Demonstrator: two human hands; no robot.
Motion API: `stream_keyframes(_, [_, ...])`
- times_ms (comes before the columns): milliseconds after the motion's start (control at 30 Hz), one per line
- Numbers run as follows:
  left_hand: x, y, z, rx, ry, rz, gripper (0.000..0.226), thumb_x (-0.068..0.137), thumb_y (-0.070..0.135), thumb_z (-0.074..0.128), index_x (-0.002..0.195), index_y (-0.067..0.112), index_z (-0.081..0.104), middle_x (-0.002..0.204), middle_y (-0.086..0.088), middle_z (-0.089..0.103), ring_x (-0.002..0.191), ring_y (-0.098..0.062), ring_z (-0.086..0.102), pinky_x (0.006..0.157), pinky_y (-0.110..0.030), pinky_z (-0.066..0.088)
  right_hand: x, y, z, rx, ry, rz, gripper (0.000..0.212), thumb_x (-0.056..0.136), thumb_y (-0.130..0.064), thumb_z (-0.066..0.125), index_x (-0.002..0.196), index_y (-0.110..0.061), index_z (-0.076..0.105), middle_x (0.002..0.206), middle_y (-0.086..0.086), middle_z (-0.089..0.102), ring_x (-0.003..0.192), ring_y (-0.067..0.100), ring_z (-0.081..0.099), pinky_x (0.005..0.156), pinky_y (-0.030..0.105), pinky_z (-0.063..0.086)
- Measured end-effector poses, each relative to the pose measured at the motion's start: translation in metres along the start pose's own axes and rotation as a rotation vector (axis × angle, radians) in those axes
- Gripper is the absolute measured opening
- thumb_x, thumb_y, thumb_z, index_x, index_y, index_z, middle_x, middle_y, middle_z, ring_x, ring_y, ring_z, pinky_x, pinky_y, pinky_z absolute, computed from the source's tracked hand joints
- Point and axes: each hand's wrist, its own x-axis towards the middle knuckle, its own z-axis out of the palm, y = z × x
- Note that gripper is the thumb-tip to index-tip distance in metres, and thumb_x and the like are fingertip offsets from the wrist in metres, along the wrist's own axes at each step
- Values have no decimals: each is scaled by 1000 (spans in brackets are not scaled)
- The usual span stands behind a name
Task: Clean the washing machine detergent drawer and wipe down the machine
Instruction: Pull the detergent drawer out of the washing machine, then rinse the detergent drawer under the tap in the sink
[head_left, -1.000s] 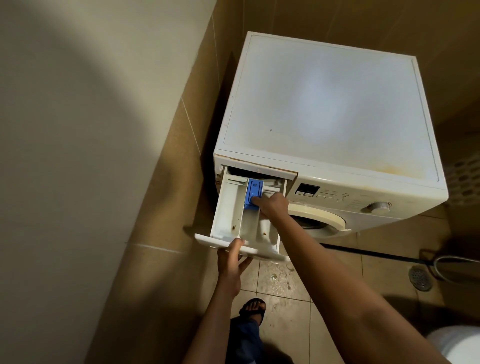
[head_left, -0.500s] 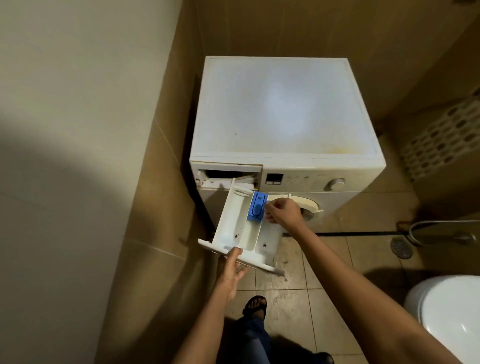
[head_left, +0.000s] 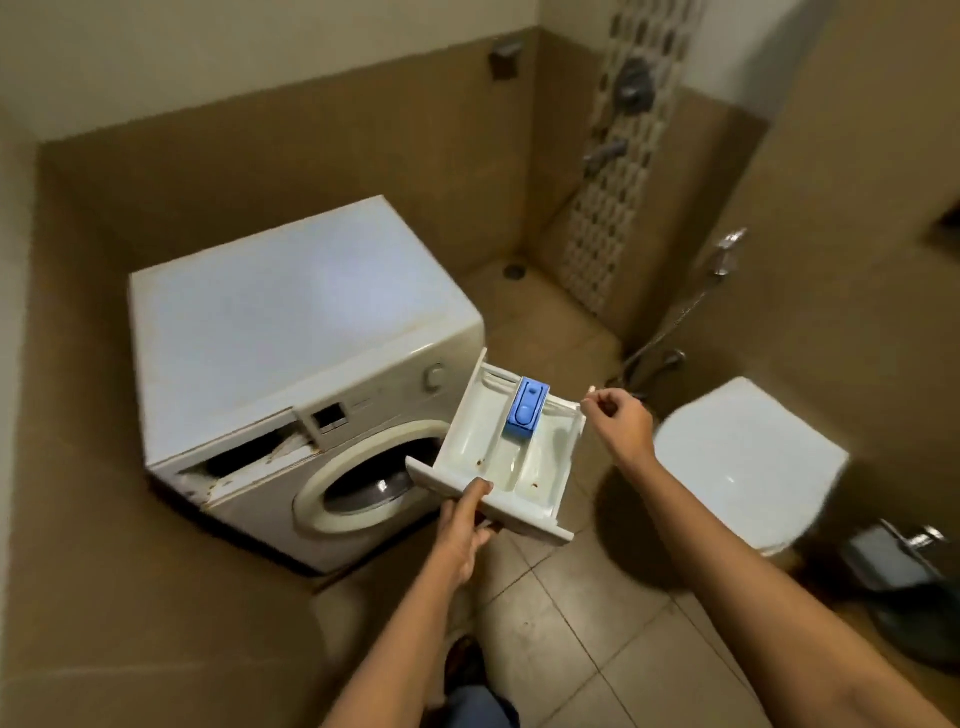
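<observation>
Partly hidden, left hand fingers pinching detergent drawer front, right hand curled, contact unclear

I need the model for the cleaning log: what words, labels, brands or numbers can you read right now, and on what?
No text can be read in this view.
On the washing machine, faint marks between the display and the knob: too blurred to read.
On the blue insert in the drawer, raised marks: too small to read.
</observation>
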Motion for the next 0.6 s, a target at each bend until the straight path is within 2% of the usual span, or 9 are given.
stream_keyframes(133, [-9, -42, 94, 76, -94, -49, 60, 83, 18, 72, 136, 9, 45, 132, -17, 57, 116, -31, 57, 85, -47, 56, -15, 51, -115, 64, 207, 97, 12, 86, -18, 64, 94, -10, 67, 84, 0, 65, 77, 13, 57, 65, 17, 40])
stream_keyframes(167, [-11, -52, 113, 98, -113, -59, 56, 85, 17, 70, 135, 8, 46, 131, -17, 57, 118, -32, 57, 84, -47, 55, -21, 63, -139, 64, 237, 111, 12, 86, -18, 64, 95, -10, 67, 85, 0, 65, 79, 14, 57, 67, 19, 40])
stream_keyframes(233, [-24, -78, 158, 162, -170, -95, 54, 86, 18, 69, 133, 8, 45, 130, -16, 57, 120, -32, 55, 93, -51, 52, -38, 94, -195, 70, 307, 170, 15, 87, -18, 64, 99, -10, 66, 90, 0, 64, 84, 15, 58, 74, 23, 40])
stream_keyframes(400, [-65, -153, 259, 319, -338, -153, 58, 84, 23, 70, 133, 8, 44, 129, -15, 58, 118, -30, 56, 98, -55, 48, -97, 173, -319, 100, 512, 347, 17, 84, -17, 66, 99, -9, 67, 92, 3, 67, 87, 16, 59, 76, 24, 41])
stream_keyframes(500, [-93, -200, 316, 431, -448, -178, 56, 85, 27, 69, 133, 9, 47, 128, -15, 60, 109, -25, 60, 92, -51, 53, -137, 214, -385, 118, 655, 463, 18, 84, -19, 66, 99, -9, 68, 89, 0, 65, 89, 16, 60, 79, 24, 42])
stream_keyframes(600, [-123, -233, 362, 530, -534, -213, 49, 88, 29, 67, 129, 11, 45, 116, -11, 61, 98, -21, 60, 77, -41, 59, -170, 243, -429, 146, 732, 543, 20, 85, -22, 67, 101, -10, 68, 92, 0, 65, 92, 17, 61, 84, 29, 47])
